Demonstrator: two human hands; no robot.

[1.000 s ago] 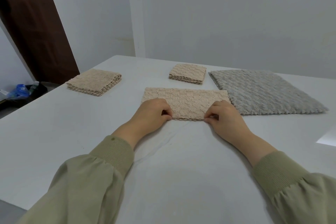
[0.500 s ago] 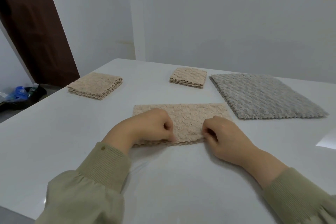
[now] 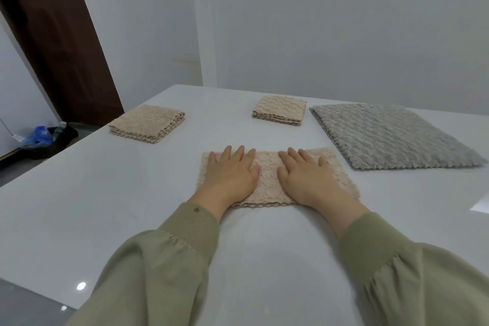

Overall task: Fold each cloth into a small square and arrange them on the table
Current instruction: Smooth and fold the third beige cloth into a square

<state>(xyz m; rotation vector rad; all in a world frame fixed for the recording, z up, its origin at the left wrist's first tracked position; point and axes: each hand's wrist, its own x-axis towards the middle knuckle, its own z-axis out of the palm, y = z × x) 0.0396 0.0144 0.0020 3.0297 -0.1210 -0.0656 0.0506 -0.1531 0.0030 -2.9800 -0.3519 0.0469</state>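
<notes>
Both hands, left (image 3: 229, 174) and right (image 3: 307, 176), lie flat with fingers spread, pressing the half-folded beige cloth (image 3: 268, 180) mid-table (image 3: 79, 193). Two folded squares (image 3: 147, 123) (image 3: 279, 110) sit farther back, and a grey cloth (image 3: 389, 135) lies unfolded on the right.

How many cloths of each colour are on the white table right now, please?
Beige textured cloths: 3 (far-left folded square, far-middle folded square, long strip under left hand and right hand)
Grey textured cloth, lying flat: 1
Total: 4
</notes>
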